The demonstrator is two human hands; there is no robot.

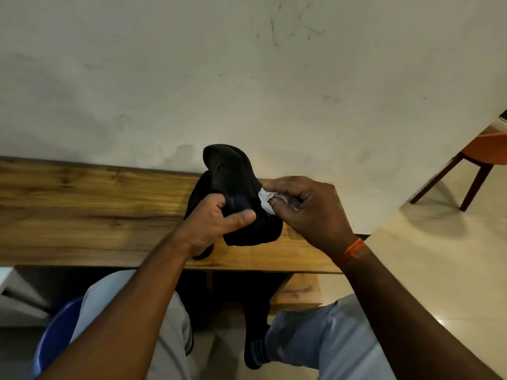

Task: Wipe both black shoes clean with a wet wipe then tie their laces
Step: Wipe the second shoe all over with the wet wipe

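So, risk notes for this moment:
left hand (216,223): gripped the black shoe (233,193) from the side, thumb across it, propping it up with its lower end on the wooden bench (82,204).
right hand (304,212): pinched a crumpled wet wipe (265,200) against the shoe's right side.
second shoe: couldn't tell; a dark shape sat under the left hand, unclear what it was.
slip risk: one-handed side grip was the only restraint; a hard wipe stroke could have twisted the shoe out or skidded it along the bench.
edge risk: shoe stood near the bench's front edge, so a slip likely meant a drop to the floor.
coverage risk: wipe looked bunched small, so patches could get missed.
laces: not visible; tying judged still pending.
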